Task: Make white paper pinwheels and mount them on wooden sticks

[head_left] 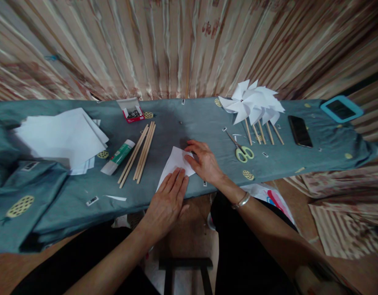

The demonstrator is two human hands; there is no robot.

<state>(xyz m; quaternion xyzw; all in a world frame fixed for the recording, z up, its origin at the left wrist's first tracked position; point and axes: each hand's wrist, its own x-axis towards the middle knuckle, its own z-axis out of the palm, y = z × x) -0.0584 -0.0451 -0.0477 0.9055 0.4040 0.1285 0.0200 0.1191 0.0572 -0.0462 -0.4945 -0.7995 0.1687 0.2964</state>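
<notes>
A folded sheet of white paper (174, 157) lies at the front of the cloth-covered table. My left hand (168, 198) rests flat on it with the fingers stretched out, covering its lower part. At the paper's right edge is my right hand (204, 162), thumb on the paper and fingers apart just beyond it. Left of the paper lie several wooden sticks (145, 153) and a green and white glue stick (118, 157). To the right, a pair of scissors with pale green handles (244, 153) lies on the cloth.
Loose white sheets (59, 135) are stacked at the left. A red box of pins (134, 112) stands open at the back. Several paper pinwheels on sticks (253, 102), a black phone (300, 131) and a blue-framed tablet (342, 109) lie at the right. A curtain (176, 49) hangs behind.
</notes>
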